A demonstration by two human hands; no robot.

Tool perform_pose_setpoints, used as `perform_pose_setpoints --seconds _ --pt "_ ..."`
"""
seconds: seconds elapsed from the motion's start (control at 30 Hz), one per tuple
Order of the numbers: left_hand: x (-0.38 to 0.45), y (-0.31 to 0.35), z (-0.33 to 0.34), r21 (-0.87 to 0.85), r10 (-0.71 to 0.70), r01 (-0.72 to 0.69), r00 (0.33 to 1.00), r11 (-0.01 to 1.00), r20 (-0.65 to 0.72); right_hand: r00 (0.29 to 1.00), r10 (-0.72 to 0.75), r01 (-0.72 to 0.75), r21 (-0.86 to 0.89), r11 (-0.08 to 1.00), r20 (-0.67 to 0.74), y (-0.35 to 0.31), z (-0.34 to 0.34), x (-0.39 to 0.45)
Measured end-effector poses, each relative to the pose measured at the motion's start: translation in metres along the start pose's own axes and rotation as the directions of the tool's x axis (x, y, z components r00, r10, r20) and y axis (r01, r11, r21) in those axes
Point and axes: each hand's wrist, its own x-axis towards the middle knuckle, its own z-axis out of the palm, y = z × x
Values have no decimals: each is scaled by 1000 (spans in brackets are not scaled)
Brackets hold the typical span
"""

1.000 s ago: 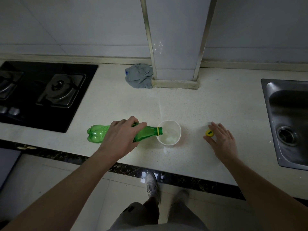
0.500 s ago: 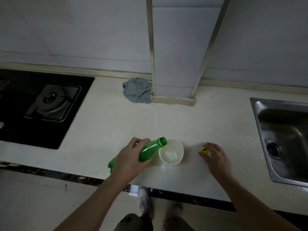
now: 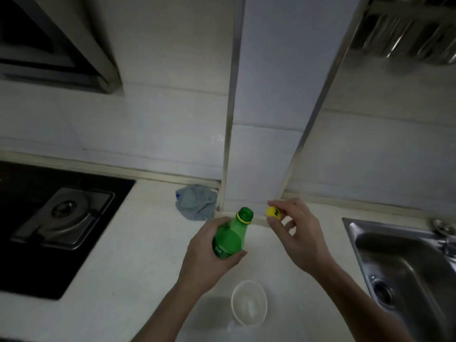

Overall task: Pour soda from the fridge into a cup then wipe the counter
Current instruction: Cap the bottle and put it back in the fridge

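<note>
We see the left hand (image 3: pixel 209 257) wrapped around the body of a green plastic soda bottle (image 3: pixel 232 235), holding it raised above the pale speckled counter (image 3: pixel 138 245) with its open neck pointing up and away from us. The bottle's green threaded mouth sits above a yellow ring; we cannot tell how much soda is left inside. Just to the right of the neck, the right hand (image 3: pixel 299 233) pinches a small yellow bottle cap (image 3: pixel 273 213) between thumb and fingertips, close to the mouth but not touching it.

Below the hands, a white round cup (image 3: pixel 249 303) stands upright on the counter near its front edge, apart from the bottle. Its inside looks pale and slightly glossy at the bottom; we cannot judge the level of liquid in it.

A crumpled grey-blue cloth (image 3: pixel 196 204) lies at the back of the counter against a white tiled column (image 3: pixel 276 119). A black gas hob (image 3: pixel 49 223) is on the left, and a stainless steel sink (image 3: pixel 407 267) is on the right.
</note>
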Motion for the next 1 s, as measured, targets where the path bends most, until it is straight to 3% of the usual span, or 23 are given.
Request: perform_pose_setpoints --seconds 0.1,0.2,0.47,0.57,0.73,0.9,0.93,1.0 --pt "22 19 -1 -13 87 -87 996 996 12 989 -115 111 47 993 98 -37 -25 39" --pt "43 39 -4 -66 131 -129 991 989 30 951 -205 220 -39 975 231 -55 -42 68" --pt "79 75 -24 -63 260 -255 962 965 85 845 -238 324 -104 940 478 -96 -105 119" --pt "88 87 -32 -70 287 -279 946 958 150 810 -224 387 -206 899 542 -114 -120 133" --pt "91 105 -37 -66 330 -324 935 944 132 888 -127 337 -437 834 441 -135 -117 145" --pt "93 111 -41 -100 329 -319 938 942 110 968 -99 241 -738 630 231 -147 -97 134" --pt "93 114 -43 -104 326 -316 940 943 104 971 -124 236 -736 635 205 -149 -96 131" --pt "96 117 -49 -119 319 -308 944 944 89 958 -146 268 -591 761 247 -155 -99 123"
